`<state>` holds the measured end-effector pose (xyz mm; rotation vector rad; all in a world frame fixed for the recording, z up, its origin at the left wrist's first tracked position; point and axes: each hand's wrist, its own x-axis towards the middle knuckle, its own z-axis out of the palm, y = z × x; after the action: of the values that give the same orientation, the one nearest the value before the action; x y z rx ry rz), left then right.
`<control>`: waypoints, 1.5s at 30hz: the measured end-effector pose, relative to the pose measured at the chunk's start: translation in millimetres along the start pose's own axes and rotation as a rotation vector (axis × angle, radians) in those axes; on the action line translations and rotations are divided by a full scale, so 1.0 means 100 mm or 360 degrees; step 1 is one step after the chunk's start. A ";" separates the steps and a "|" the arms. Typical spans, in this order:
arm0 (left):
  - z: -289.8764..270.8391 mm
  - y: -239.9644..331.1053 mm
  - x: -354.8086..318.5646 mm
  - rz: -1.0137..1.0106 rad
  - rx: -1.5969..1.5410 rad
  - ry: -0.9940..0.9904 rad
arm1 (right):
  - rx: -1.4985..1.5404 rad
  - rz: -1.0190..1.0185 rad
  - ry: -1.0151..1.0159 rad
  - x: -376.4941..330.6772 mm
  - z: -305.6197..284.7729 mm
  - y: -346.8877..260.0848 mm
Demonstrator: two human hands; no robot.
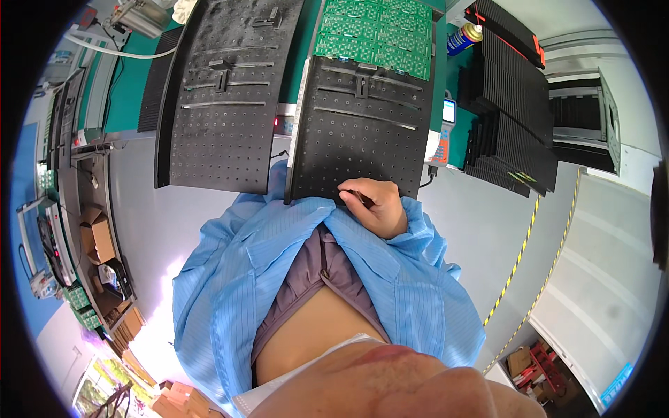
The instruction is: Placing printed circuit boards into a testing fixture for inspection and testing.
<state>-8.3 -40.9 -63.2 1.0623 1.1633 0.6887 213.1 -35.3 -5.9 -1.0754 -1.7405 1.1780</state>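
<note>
My right hand point(373, 205) comes out of a light blue coat sleeve, its fingers curled on the near edge of a black perforated carrier plate point(362, 132). A thin dark piece shows between the fingers; I cannot tell what it is. A panel of green circuit boards point(376, 31) lies on the far part of this plate. A second black perforated plate point(223, 97) with slide bars lies to its left, bare. My left hand is out of sight; only the blue coat point(230, 279) shows on that side.
Stacks of black trays point(516, 125) stand at the right, with a blue spray can point(463, 38) behind them. A handheld device point(446, 132) sits beside the right plate. Shelves with cardboard boxes point(97, 237) line the left. Yellow-black tape point(519, 258) marks the floor.
</note>
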 end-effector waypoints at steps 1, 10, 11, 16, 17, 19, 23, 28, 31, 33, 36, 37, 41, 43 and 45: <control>0.07 0.33 -0.16 -0.0033 0.0144 0.0038 | 0.0002 -0.0003 -0.0007 0.01 -0.01 0.00; 0.29 1.09 -0.18 -0.0248 0.0795 0.0016 | 0.0080 -0.0086 0.0028 0.03 0.02 0.04; 0.30 1.06 -0.16 -0.0268 0.0851 -0.0023 | 0.0073 -0.0076 0.0015 0.02 0.02 0.03; 0.40 0.94 -0.10 -0.0358 0.1107 -0.0115 | 0.0057 -0.0101 -0.0052 -0.01 0.01 0.01; 0.41 0.92 -0.09 -0.0377 0.1156 -0.0121 | 0.0063 -0.0119 -0.0059 -0.02 0.02 0.01; 0.42 0.87 -0.06 -0.0419 0.1249 -0.0129 | 0.0075 -0.0156 -0.0079 -0.03 0.04 0.01; 0.49 0.72 -0.06 -0.0550 0.1402 -0.0133 | 0.0117 -0.0169 -0.0052 -0.08 0.08 0.03; 0.54 0.49 -0.10 -0.0774 0.1553 -0.0128 | 0.0136 -0.0221 -0.0126 -0.08 0.11 0.01; 0.54 0.27 -0.15 -0.0932 0.1636 -0.0127 | 0.0154 -0.0265 -0.0204 -0.08 0.15 0.02; 0.52 0.10 -0.20 -0.1034 0.1695 -0.0135 | 0.0155 -0.0317 -0.0271 -0.08 0.18 0.03; 0.42 -0.34 -0.25 -0.1074 0.1650 -0.0098 | 0.0157 -0.0341 -0.0302 -0.11 0.23 0.01; 0.34 -0.62 -0.27 -0.1056 0.1577 -0.0062 | 0.0152 -0.0338 -0.0297 -0.13 0.25 -0.01; -0.04 -1.71 -0.37 -0.0934 0.1301 0.0064 | 0.0093 -0.0341 -0.0244 -0.21 0.32 -0.13; -0.28 -2.15 -0.32 -0.0859 0.1183 0.0115 | 0.0060 -0.0343 -0.0186 -0.26 0.39 -0.21; -0.57 -2.53 -0.28 -0.0784 0.1073 0.0156 | 0.0032 -0.0353 -0.0123 -0.30 0.51 -0.27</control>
<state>-91.6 -143.8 -288.3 1.2236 1.7246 -0.0597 171.7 -84.8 1.7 -0.8101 -1.8503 1.1077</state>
